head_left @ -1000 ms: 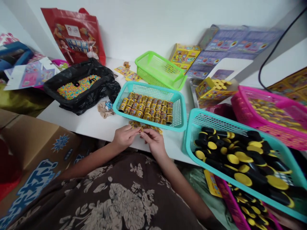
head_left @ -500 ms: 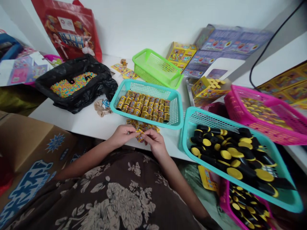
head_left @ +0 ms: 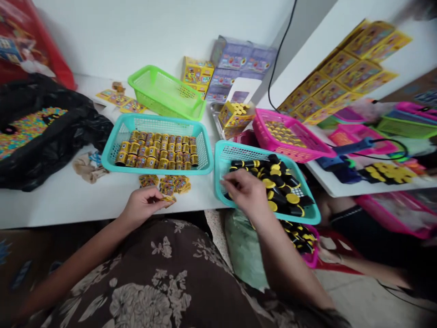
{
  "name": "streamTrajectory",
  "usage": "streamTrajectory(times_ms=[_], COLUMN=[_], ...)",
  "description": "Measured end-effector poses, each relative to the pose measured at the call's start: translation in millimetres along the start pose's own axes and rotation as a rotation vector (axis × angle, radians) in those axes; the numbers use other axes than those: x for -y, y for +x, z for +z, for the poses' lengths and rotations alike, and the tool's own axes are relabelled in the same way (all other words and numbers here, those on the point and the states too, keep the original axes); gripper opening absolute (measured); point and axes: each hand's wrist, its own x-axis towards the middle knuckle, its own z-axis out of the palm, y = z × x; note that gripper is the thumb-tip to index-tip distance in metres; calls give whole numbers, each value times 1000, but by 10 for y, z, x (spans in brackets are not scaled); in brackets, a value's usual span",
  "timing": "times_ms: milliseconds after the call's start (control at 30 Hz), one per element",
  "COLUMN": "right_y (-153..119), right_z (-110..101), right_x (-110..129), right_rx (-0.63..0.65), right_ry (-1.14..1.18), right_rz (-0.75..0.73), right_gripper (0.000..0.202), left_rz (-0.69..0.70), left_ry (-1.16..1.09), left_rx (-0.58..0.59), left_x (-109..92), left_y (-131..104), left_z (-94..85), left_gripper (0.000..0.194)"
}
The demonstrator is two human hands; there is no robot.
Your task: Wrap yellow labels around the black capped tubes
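Observation:
My left hand (head_left: 142,206) pinches a small yellow printed wrapper label (head_left: 168,200) above the table's front edge. Just beyond it lie loose piles of similar labels (head_left: 175,184). My right hand (head_left: 248,191) hovers over the near left part of a turquoise basket (head_left: 218,159), its fingers loosely bent and slightly apart, with nothing visible between them. That basket holds many black tubes with yellow caps (head_left: 292,198). To its left, another turquoise basket (head_left: 160,171) contains rows of small cylinders wrapped in yellow printed labels (head_left: 150,150).
Behind stand a green basket (head_left: 164,98), yellow boxes (head_left: 198,70) and purple boxes (head_left: 235,57). A pink basket (head_left: 290,152) sits back right. Black plastic (head_left: 85,132) surrounds colourful beads (head_left: 34,130) at left. Another person's hand (head_left: 327,255) is at lower right, by a pink container (head_left: 316,259).
The view has swung right. My right hand has left the label and moved right, over the basket of black tubes. My left hand keeps the label.

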Motion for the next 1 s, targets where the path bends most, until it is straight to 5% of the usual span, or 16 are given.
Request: streamTrajectory(times_ms=[133, 233, 333, 433, 500, 667, 833, 1000], right_y=[335, 494, 565, 580, 552, 230, -126, -167], right_z=[-180, -84, 0, -48, -126, -90, 592, 1056], right_x=[-450, -553, -597, -691, -721, -263, 524, 774], right_rx=[313, 581, 713, 625, 421, -88, -99, -30], right_ry=[-560, -753, -848, -750, -537, 512, 1128, 1233], right_rz=[72, -7, -15, -10, 23, 257, 313, 273], right_gripper=[7, 19, 27, 21, 15, 25, 28, 30], left_rz=[108, 93, 13, -80, -138, -203, 15, 190], left_ry=[27, -12, -102, -195, -264, -515, -707, -462], left_rx=[-6, 15, 38, 28, 12, 10, -94, -149], left_x=[-48, -98, -142, -170, -179, -227, -407, -517], left_y=[48, 74, 68, 40, 27, 36, -7, -100], left_z=[91, 150, 169, 150, 133, 157, 163, 34], left_gripper=[31, 31, 29, 29, 32, 34, 21, 5])
